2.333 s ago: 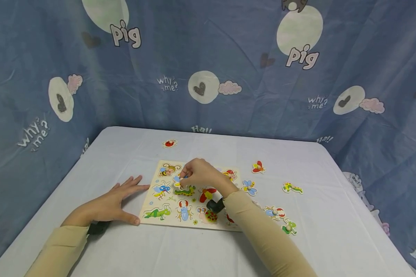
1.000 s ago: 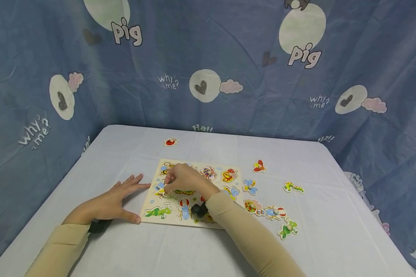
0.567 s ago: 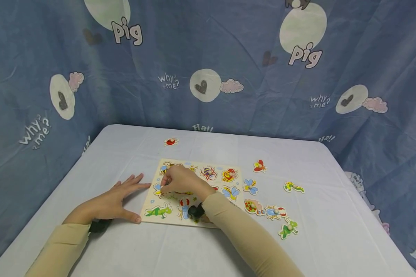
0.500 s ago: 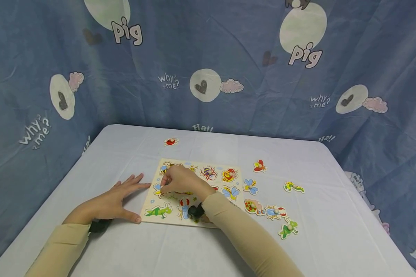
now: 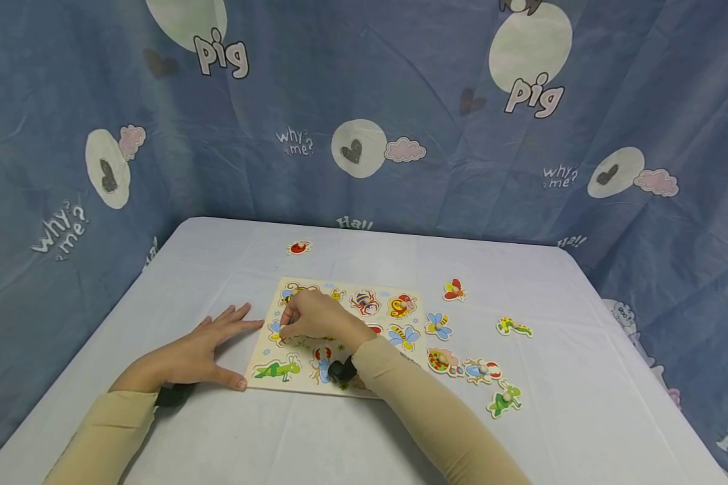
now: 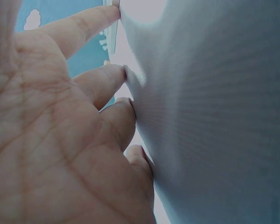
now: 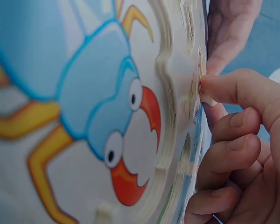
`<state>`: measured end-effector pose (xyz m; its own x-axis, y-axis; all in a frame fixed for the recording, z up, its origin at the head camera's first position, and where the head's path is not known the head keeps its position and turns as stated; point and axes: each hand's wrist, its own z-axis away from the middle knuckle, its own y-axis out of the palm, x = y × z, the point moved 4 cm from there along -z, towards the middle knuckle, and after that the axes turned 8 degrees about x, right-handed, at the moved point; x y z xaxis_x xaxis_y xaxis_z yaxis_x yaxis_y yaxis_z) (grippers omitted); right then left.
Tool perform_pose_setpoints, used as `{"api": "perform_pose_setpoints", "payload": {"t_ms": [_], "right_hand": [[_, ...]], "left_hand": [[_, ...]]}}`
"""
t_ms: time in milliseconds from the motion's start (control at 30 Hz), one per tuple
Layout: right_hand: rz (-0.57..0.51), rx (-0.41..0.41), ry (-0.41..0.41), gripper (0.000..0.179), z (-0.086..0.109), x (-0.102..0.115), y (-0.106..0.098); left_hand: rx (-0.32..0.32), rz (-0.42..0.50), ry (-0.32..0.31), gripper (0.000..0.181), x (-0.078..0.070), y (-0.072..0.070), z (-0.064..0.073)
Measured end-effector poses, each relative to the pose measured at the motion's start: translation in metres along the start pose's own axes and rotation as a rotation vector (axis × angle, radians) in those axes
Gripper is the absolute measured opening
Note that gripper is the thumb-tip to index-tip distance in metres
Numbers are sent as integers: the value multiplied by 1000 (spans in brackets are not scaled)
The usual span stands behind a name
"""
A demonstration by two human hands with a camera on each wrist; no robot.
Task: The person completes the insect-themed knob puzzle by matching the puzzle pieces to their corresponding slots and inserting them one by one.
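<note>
An insect peg puzzle board (image 5: 306, 388) lies on the white table. My right hand (image 5: 318, 316) reaches across to its left column and pinches the small knob (image 7: 209, 99) of a blue-winged insect puzzle piece (image 5: 274, 330). That piece sits at the mosquito picture, mostly covered by my fingers. In the right wrist view the blue beetle picture (image 7: 98, 98) fills the near part of the board. My left hand (image 5: 200, 351) lies with spread fingers on the table at the board's left side, index fingertip and thumb at its edge. Its fingertips (image 6: 114, 74) meet the tabletop in the left wrist view.
Right of the board lie loose pieces: a red-winged insect (image 5: 454, 290), a dragonfly (image 5: 438, 327), a caterpillar (image 5: 514, 328), a snail-like piece (image 5: 441, 361), a beetle (image 5: 482, 371) and a grasshopper (image 5: 505, 399). A ladybug piece (image 5: 299, 248) lies behind the board. A blue printed curtain (image 5: 437, 195) hangs beyond the table.
My right hand has carried the blue-winged piece left from the board's upper middle to the mosquito picture. Over the last half second it stays nearly still. The left hand keeps its place.
</note>
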<state>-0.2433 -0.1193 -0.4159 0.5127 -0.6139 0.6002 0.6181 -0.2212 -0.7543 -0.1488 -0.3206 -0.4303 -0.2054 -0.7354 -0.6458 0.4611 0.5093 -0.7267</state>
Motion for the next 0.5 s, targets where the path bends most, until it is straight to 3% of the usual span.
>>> {"api": "perform_pose_setpoints", "payload": {"t_ms": [500], "right_hand": [[42, -41, 35, 9, 3, 1, 0]], "left_hand": [[4, 11, 8, 107, 1, 0, -2]]}}
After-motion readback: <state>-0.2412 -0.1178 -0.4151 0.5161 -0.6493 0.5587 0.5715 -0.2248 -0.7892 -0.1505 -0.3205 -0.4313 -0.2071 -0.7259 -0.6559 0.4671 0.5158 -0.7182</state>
